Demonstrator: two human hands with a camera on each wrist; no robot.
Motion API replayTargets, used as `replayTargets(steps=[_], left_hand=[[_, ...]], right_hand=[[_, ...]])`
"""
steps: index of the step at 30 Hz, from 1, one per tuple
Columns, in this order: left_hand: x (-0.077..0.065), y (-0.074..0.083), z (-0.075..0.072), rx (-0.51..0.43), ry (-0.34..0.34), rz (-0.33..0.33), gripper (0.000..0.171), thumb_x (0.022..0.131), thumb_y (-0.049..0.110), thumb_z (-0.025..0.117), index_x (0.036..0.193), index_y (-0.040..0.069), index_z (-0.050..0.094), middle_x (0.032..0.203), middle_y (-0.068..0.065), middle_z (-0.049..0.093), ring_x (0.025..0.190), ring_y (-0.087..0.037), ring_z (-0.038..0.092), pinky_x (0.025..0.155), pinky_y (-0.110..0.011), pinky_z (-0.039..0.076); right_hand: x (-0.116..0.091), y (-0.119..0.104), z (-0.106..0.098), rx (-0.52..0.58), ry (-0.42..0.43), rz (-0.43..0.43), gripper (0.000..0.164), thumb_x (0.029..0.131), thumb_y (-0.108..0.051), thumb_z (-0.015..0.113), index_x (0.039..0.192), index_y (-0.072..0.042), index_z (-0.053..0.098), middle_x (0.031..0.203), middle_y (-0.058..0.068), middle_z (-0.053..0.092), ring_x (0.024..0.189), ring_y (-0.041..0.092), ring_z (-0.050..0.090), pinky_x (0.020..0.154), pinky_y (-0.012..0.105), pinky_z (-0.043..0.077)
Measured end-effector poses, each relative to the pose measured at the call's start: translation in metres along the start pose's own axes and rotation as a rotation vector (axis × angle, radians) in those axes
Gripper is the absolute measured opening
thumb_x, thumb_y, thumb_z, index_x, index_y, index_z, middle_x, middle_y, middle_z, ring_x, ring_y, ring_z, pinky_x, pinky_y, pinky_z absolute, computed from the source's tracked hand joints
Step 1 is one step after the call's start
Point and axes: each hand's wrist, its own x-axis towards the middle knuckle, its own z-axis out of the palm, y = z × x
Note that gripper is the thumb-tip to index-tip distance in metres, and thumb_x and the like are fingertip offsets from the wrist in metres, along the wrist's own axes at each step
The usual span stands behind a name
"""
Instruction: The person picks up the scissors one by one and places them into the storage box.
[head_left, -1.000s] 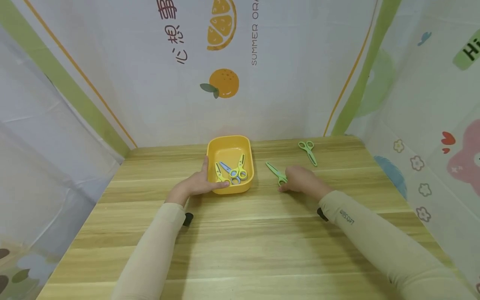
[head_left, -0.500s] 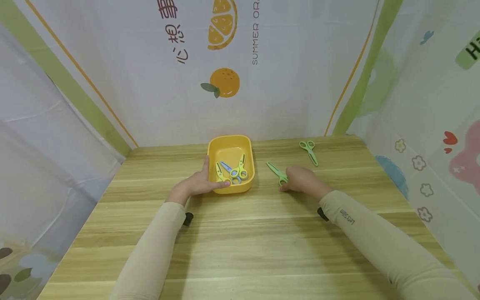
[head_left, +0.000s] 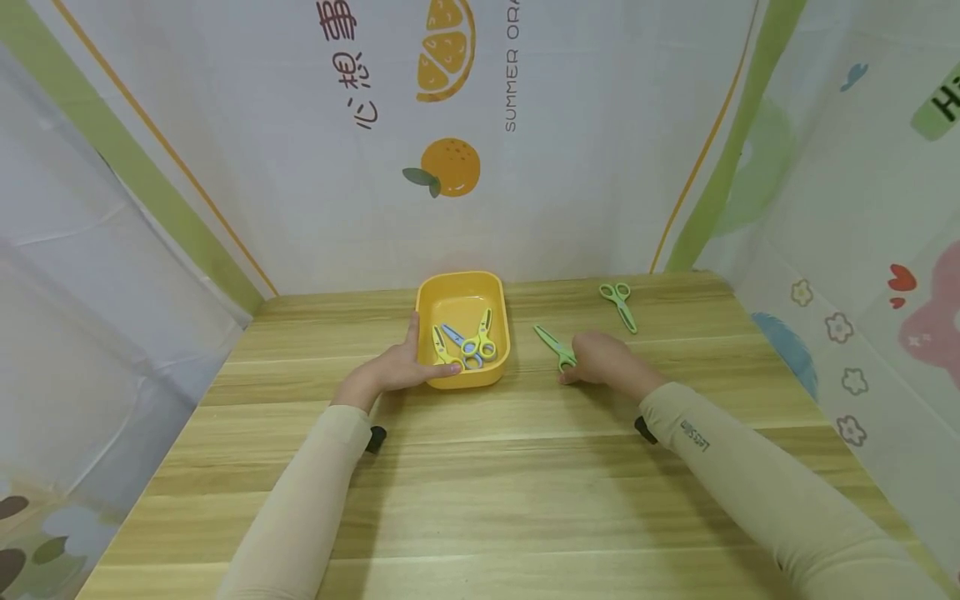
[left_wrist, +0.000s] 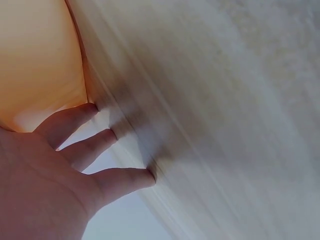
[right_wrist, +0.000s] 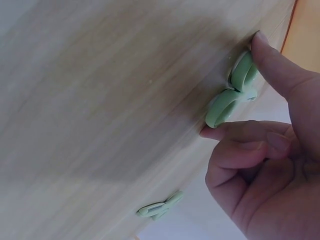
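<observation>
Near the back of the table stands a yellow box (head_left: 491, 377). My left hand (head_left: 390, 367) rests against its near left corner, thumb along the front rim, fingers spread along the left side; in the left wrist view the fingertips reach down to the tabletop. Inside the box are two yellow scissors (head_left: 480, 337) and blue scissors (head_left: 453, 336). My right hand (head_left: 607, 362) pinches the handle loops of green scissors (head_left: 551, 342) between thumb and a fingertip. These scissors lie low at the tabletop, blades pointing back and left toward the box.
Another pair of green scissors (head_left: 621, 308) lies farther back on the right, also seen in the right wrist view. The wooden table (head_left: 480, 500) meets a printed white curtain (head_left: 562, 208) at its back edge, and curtains hang on both sides.
</observation>
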Motion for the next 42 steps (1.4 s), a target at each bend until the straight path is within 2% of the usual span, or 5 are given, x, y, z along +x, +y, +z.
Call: replayTargets(steps=[10, 18, 26, 35, 42], left_hand=[[-0.001, 0.002, 0.001, 0.0, 0.001, -0.002, 0.145, 0.085, 0.08, 0.07, 0.163, 0.019, -0.035, 0.178, -0.027, 0.003, 0.165, -0.046, 0.014, 0.133, -0.063, 0.019], [-0.004, -0.004, 0.002, 0.021, 0.022, -0.02, 0.147, 0.083, 0.083, 0.07, 0.164, 0.016, -0.032, 0.174, -0.032, 0.018, 0.159, -0.048, 0.031, 0.13, -0.062, 0.028], [0.001, -0.003, 0.001, 0.002, 0.023, 0.019, 0.145, 0.085, 0.08, 0.071, 0.164, 0.017, -0.034, 0.176, -0.03, 0.008, 0.163, -0.048, 0.022, 0.132, -0.062, 0.023], [0.0, -0.002, 0.001, 0.004, 0.029, 0.012, 0.144, 0.085, 0.079, 0.071, 0.164, 0.015, -0.032, 0.174, -0.033, 0.017, 0.16, -0.047, 0.03, 0.13, -0.061, 0.028], [0.002, -0.003, 0.002, 0.007, 0.03, 0.016, 0.143, 0.087, 0.077, 0.071, 0.164, 0.015, -0.033, 0.175, -0.032, 0.014, 0.161, -0.047, 0.028, 0.131, -0.061, 0.026]], right_hand=[[-0.001, 0.001, 0.0, -0.012, 0.012, -0.016, 0.051, 0.091, -0.043, 0.085, 0.072, -0.014, 0.048, 0.07, -0.002, 0.043, 0.067, 0.015, 0.043, 0.061, 0.03, 0.037], [-0.001, 0.0, 0.007, 0.052, 0.015, -0.026, 0.053, 0.091, -0.042, 0.085, 0.066, -0.017, 0.046, 0.064, -0.005, 0.04, 0.061, 0.012, 0.04, 0.055, 0.027, 0.035], [-0.006, 0.004, 0.007, 0.136, 0.062, 0.038, 0.053, 0.088, -0.045, 0.087, 0.068, -0.017, 0.048, 0.064, -0.004, 0.043, 0.058, 0.012, 0.041, 0.052, 0.027, 0.035], [-0.005, 0.006, 0.005, 0.145, 0.09, 0.022, 0.058, 0.084, -0.048, 0.089, 0.065, -0.018, 0.043, 0.062, -0.006, 0.038, 0.058, 0.011, 0.037, 0.052, 0.027, 0.033], [-0.005, 0.006, -0.004, 0.177, 0.109, 0.036, 0.04, 0.08, -0.036, 0.084, 0.064, -0.017, 0.052, 0.057, -0.004, 0.051, 0.054, 0.013, 0.045, 0.049, 0.027, 0.035]])
